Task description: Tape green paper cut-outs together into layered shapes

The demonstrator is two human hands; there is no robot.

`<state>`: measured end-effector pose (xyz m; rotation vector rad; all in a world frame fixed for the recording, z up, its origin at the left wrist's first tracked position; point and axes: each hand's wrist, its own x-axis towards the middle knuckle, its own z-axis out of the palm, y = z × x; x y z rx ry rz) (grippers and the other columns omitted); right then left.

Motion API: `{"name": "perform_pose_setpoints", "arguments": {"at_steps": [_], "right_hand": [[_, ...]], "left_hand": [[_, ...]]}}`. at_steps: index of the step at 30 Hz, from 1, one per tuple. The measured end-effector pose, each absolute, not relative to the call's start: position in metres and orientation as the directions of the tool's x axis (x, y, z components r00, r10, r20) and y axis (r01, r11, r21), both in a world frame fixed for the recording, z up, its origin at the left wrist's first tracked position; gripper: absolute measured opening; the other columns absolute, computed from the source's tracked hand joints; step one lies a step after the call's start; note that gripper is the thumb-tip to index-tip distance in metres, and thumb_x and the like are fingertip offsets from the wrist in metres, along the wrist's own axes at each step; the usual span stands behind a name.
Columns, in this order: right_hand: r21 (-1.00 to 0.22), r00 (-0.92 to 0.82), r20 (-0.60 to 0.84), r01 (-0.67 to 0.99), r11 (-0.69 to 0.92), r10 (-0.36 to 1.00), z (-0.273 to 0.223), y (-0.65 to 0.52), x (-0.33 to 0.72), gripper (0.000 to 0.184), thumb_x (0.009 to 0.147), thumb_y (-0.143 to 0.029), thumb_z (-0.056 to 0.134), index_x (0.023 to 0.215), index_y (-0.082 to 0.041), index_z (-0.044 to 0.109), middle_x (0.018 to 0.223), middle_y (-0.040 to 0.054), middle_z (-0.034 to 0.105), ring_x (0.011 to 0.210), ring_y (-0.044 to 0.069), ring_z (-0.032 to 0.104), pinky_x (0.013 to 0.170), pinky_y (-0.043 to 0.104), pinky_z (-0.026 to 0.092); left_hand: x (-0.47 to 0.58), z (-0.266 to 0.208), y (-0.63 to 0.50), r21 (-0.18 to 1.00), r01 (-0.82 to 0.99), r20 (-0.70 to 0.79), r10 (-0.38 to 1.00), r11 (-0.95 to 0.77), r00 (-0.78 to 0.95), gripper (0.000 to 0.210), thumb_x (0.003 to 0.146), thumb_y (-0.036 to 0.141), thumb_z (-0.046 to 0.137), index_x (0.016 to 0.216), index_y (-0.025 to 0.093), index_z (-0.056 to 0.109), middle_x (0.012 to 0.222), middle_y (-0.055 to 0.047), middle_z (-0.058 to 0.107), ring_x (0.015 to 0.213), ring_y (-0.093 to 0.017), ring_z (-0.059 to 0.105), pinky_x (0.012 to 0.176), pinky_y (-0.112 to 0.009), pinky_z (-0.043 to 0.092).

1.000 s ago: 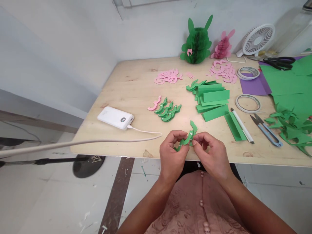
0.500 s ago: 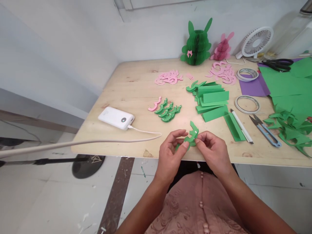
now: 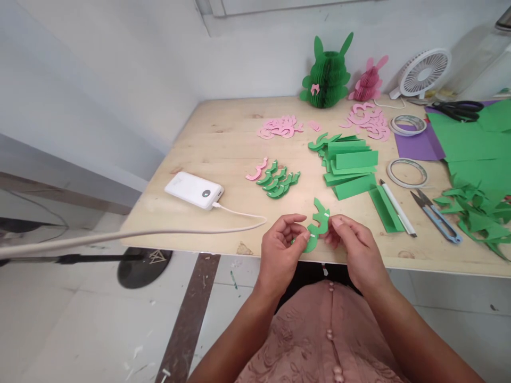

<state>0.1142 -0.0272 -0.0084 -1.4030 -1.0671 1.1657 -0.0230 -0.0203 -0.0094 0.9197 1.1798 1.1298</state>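
Observation:
A wavy green paper cutout (image 3: 319, 226) with small white strips on it is pinched between the thumb and fingers of my left hand (image 3: 281, 252), above the front edge of the table. Close to the cutout's right edge, my right hand (image 3: 361, 250) has its thumb and forefinger pressed together. Whether anything tiny is between those fingertips cannot be made out. Beyond my hands lie several similar green cutouts (image 3: 281, 183) with white strips, beside a pink cutout (image 3: 257, 170).
Folded green strips (image 3: 355, 162), a white pen (image 3: 399, 210), blue thread snips (image 3: 437, 218) and tape rolls (image 3: 407, 173) lie to the right. A white power bank (image 3: 194, 190) with a cable sits left. Behind stand a green paper rabbit (image 3: 329, 77) and a white fan (image 3: 425, 73).
My right hand has shifted slightly right, off the cutout's face. The cutout has turned flatter toward me, and its white strips show more plainly. My left hand keeps hold of it.

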Motion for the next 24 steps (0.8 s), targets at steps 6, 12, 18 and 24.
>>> {"name": "perform_pose_setpoints", "arguments": {"at_steps": [6,12,18,24], "right_hand": [[-0.979,0.205,-0.177,0.061,-0.193,0.963,-0.0041,-0.0244,0.1111,0.029,0.075,-0.04,0.065,0.06,-0.019,0.051,0.055,-0.005,0.047,0.053,0.01,0.045,0.051,0.022,0.037],[-0.98,0.247,-0.183,0.027,-0.195,0.952,-0.0083,-0.0228,0.1156,0.025,0.075,-0.039,0.066,0.065,-0.019,0.055,0.057,-0.0035,0.052,0.055,0.011,0.049,0.052,0.023,0.04],[-0.979,0.249,-0.203,-0.028,-0.202,0.947,-0.0099,-0.0216,0.1174,0.023,0.075,-0.038,0.068,0.067,-0.019,0.058,0.058,-0.0034,0.056,0.058,0.011,0.053,0.055,0.022,0.041],[-0.979,0.226,-0.197,0.016,-0.206,0.954,-0.0092,-0.0205,0.1183,0.023,0.077,-0.039,0.067,0.07,-0.017,0.061,0.061,-0.0014,0.06,0.058,0.011,0.051,0.055,0.022,0.039]], "left_hand": [[-0.0232,-0.0075,-0.0217,0.958,-0.183,-0.224,0.975,0.222,0.012,0.026,0.072,0.025,0.068,0.096,0.017,0.064,0.072,-0.001,0.062,0.069,-0.012,0.059,0.064,-0.021,0.046],[-0.0262,-0.004,-0.0247,0.921,-0.237,-0.301,0.951,0.308,0.069,0.031,0.075,0.033,0.067,0.1,0.016,0.06,0.072,0.001,0.061,0.055,-0.009,0.056,0.053,-0.02,0.045],[-0.0271,-0.0072,-0.026,0.925,-0.252,-0.29,0.957,0.283,0.009,0.026,0.072,0.027,0.07,0.094,0.017,0.062,0.061,0.005,0.056,0.05,-0.007,0.053,0.053,-0.019,0.042],[-0.0281,-0.0056,-0.0261,0.932,-0.255,-0.269,0.963,0.257,-0.013,0.025,0.074,0.03,0.068,0.095,0.016,0.063,0.06,0.004,0.058,0.05,-0.009,0.054,0.056,-0.021,0.043]]}}
